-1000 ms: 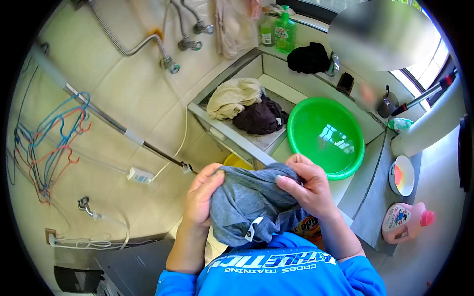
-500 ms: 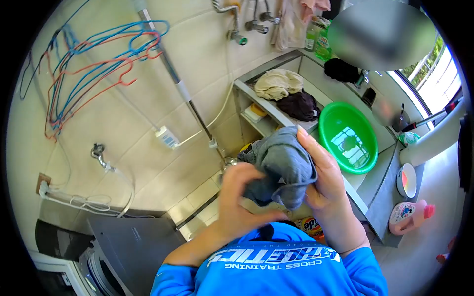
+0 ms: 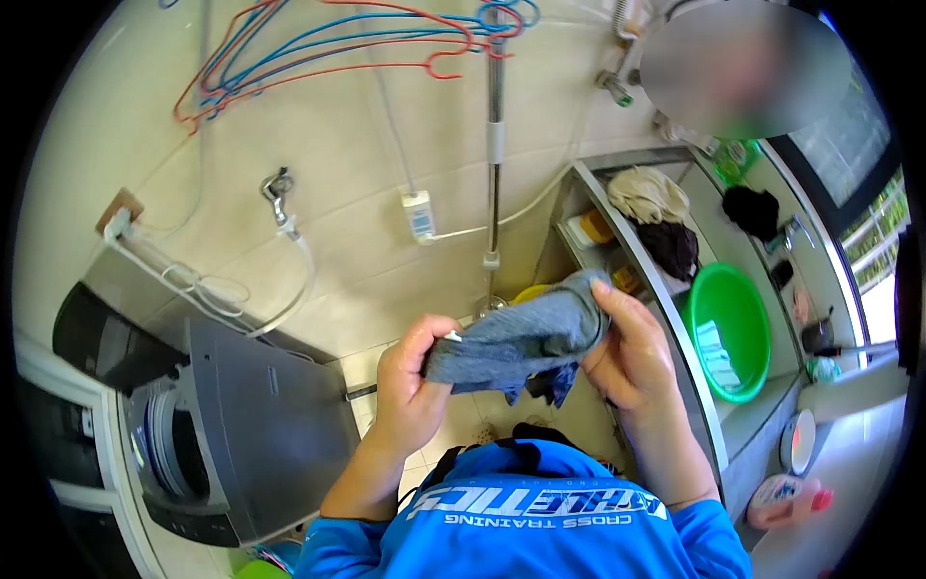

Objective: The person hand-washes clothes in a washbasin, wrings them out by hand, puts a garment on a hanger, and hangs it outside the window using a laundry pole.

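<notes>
A crumpled grey garment (image 3: 516,333) is stretched between my two hands in front of my chest. My left hand (image 3: 415,372) grips its left end, thumb on the near side and a small white tag by the fingertips. At the other end, my right hand (image 3: 632,347) is closed on the cloth, its thumb along the upper edge. Dark blue fabric (image 3: 545,386) hangs beneath the grey cloth; whether it belongs to the same piece I cannot tell.
At left stands a grey washing machine (image 3: 275,434) with its drum opening showing. To the right, a sink counter holds a green basin (image 3: 731,328), beige cloth (image 3: 648,195) and dark cloth (image 3: 667,249). A pink bottle (image 3: 786,502) sits nearby. Hangers (image 3: 338,43) hang above.
My left hand has come from beside the garment to gripping its left end. The bunched cloth is now drawn out sideways. My view has turned left, bringing more of the washing machine into sight.
</notes>
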`<state>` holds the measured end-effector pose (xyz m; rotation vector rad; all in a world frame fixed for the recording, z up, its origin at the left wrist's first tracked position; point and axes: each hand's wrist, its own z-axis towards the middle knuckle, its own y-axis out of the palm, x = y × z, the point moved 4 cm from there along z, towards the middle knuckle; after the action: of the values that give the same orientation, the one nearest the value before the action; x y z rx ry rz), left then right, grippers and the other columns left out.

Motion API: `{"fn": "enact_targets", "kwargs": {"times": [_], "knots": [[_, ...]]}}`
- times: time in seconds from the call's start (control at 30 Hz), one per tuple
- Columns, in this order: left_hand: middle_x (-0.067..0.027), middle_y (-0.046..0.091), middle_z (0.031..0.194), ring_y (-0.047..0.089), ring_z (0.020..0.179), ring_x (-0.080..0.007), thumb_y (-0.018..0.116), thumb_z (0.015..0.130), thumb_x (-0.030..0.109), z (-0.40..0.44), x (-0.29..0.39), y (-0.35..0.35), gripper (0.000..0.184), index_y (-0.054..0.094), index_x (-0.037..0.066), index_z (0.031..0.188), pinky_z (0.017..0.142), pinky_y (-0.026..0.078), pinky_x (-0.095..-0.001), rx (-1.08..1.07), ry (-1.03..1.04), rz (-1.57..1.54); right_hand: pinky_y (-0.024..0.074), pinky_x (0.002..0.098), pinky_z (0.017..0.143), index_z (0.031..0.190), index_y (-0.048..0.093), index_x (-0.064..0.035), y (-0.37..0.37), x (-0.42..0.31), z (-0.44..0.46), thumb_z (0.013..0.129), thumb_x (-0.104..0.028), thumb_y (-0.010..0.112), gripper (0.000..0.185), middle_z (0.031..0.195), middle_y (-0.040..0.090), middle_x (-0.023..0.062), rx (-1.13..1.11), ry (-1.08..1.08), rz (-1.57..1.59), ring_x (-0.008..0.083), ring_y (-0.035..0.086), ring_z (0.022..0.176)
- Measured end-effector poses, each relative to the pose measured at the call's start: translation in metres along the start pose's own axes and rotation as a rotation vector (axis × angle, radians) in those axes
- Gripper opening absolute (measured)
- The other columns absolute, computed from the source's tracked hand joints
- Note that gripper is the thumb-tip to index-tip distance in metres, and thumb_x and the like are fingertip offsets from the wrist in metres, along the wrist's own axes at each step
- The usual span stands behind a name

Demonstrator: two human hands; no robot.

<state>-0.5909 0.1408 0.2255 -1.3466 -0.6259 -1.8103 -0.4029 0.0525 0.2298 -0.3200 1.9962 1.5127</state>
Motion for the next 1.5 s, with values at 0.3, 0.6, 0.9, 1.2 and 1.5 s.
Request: {"fn": "enact_targets", "kwargs": {"times": [0.3, 0.6, 0.9, 1.2, 1.5], "knots": [[-0.0002, 0.057, 0.082, 0.046, 0.059, -0.0019, 0.050, 0.088, 0.002, -0.008, 0.017, 0.006, 0.015, 0.051, 0.005, 0.104, 0.049, 0.035, -0.0175, 0.078, -0.122, -0.270, 0.0488, 0.0315, 0.082, 0.116, 0.050, 0.0062, -0.024, 0.036, 0.025, 0.081, -0.026, 0.073, 0.053, 0.109, 0.059, 0.0113, -0.334, 0.413, -0.495, 0.0178, 0.059, 0.095], [0.0020, 0.056, 0.076, 0.041, 0.055, -0.0015, 0.053, 0.094, 0.022, -0.004, 0.016, 0.050, 0.013, 0.052, 0.011, 0.101, 0.047, 0.029, -0.0176, 0.028, -0.313, -0.417, 0.0476, 0.0357, 0.080, 0.125, 0.046, -0.0037, -0.006, 0.022, 0.042, 0.065, -0.033, 0.082, 0.076, 0.120, 0.051, 0.0114, -0.632, -0.394, -1.189, 0.0253, 0.053, 0.103], [0.0027, 0.056, 0.085, 0.047, 0.072, -0.0036, 0.058, 0.091, 0.019, -0.020, 0.005, 0.042, 0.020, 0.054, 0.004, 0.104, 0.059, 0.039, -0.0203, -0.137, -0.370, -0.265, 0.0466, 0.0255, 0.066, 0.093, 0.061, 0.0026, -0.034, 0.026, 0.065, 0.085, -0.015, 0.061, 0.019, 0.083, 0.063, 0.0056, -0.497, 0.026, -0.497, 0.0117, 0.058, 0.072], [-0.0105, 0.067, 0.075, 0.061, 0.070, -0.0165, 0.073, 0.076, 0.045, -0.067, -0.073, 0.039, 0.050, 0.066, -0.003, 0.088, 0.065, 0.048, -0.0289, -0.427, -0.673, 0.223, 0.0444, 0.0259, 0.059, 0.085, 0.055, 0.0012, -0.018, 0.007, 0.071, 0.073, -0.007, 0.060, 0.015, 0.074, 0.059, 0.0092, -0.709, -0.026, -0.507, 0.0143, 0.055, 0.064], [-0.0154, 0.061, 0.072, 0.059, 0.070, -0.0332, 0.060, 0.084, 0.035, -0.050, -0.020, -0.021, 0.034, 0.064, 0.002, 0.084, 0.063, 0.045, -0.0402, 0.042, 0.183, 0.741, 0.0386, 0.0232, 0.051, 0.062, 0.051, -0.0032, 0.012, -0.008, 0.063, 0.077, -0.008, 0.065, 0.022, 0.062, 0.050, -0.0004, -0.543, -0.395, -0.540, 0.0099, 0.050, 0.060]]}}
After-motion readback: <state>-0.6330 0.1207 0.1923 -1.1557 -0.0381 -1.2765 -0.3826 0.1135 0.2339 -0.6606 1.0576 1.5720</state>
